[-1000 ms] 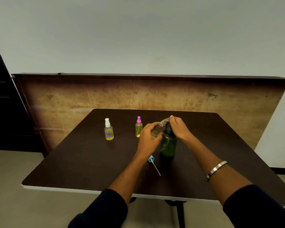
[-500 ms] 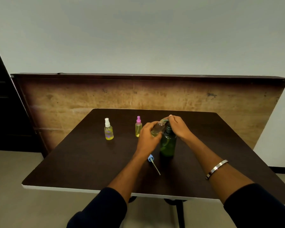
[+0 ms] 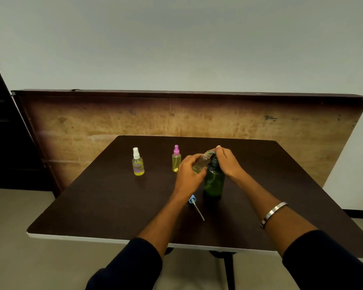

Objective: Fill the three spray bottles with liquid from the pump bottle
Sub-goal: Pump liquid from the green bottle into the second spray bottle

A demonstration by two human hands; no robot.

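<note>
Head view
Table: dark brown top with a pale front edge, filling the middle of the frame.
Pump bottle: green, upright near the table centre, dark pump head on top.
Right hand: at 1 o'clock of the pump bottle, fingers curled over the pump head, fingertips on its nozzle end; whether pressed down, cannot tell.
Left hand: at 9 o'clock of the pump bottle, fingers wrapped round an open spray bottle.
Open spray bottle: clear, uncapped, tilted with its mouth up toward the pump nozzle, a little yellowish liquid at its lower end, touching or just beside the pump bottle's neck.
Blue spray cap: lying flat on the table at 7 o'clock of the pump bottle, thin dip tube pointing toward the near edge.
Pink-capped spray bottle: upright at 10 o'clock of the pump bottle, just beside the left hand, yellow liquid inside, cap on.
White-capped spray bottle: upright well to the left, at 9 o'clock of the pink-capped one, yellow liquid inside, cap on.
Bracelet: silver band on the right wrist.
Sleeves: dark, on both forearms at the bottom.
Backdrop: worn wooden board upright behind the table, pale wall above.
</note>
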